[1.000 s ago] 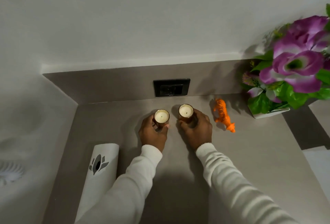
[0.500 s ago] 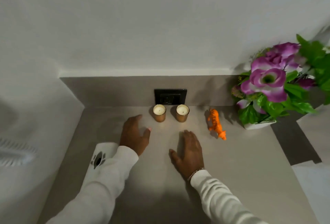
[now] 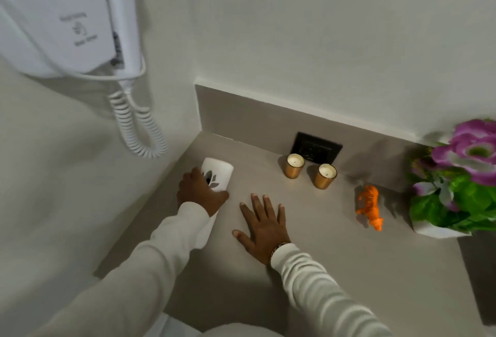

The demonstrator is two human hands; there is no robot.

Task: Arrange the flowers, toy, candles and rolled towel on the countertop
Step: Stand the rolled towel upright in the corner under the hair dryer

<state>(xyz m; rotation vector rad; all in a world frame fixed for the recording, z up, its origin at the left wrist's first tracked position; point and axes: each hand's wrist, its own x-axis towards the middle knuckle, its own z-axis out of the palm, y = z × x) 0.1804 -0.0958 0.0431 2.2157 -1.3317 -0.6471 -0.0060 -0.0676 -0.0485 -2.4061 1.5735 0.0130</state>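
Two small gold candles stand side by side at the back of the grey countertop, in front of a black socket. An orange toy tiger lies to their right. Purple flowers in a white pot stand at the far right. My left hand grips the white rolled towel, which has a dark leaf mark, near the left wall; my sleeve hides its lower part. My right hand rests flat on the counter with fingers spread, holding nothing.
A white wall-mounted hair dryer with a coiled cord hangs on the left wall above the counter's corner. The black socket sits in the backsplash. A darker strip runs along the counter's right edge.
Both hands let go of the candles and drew back. My left hand then moved left and closed on the rolled towel. The view has swung left, bringing the hair dryer into sight.
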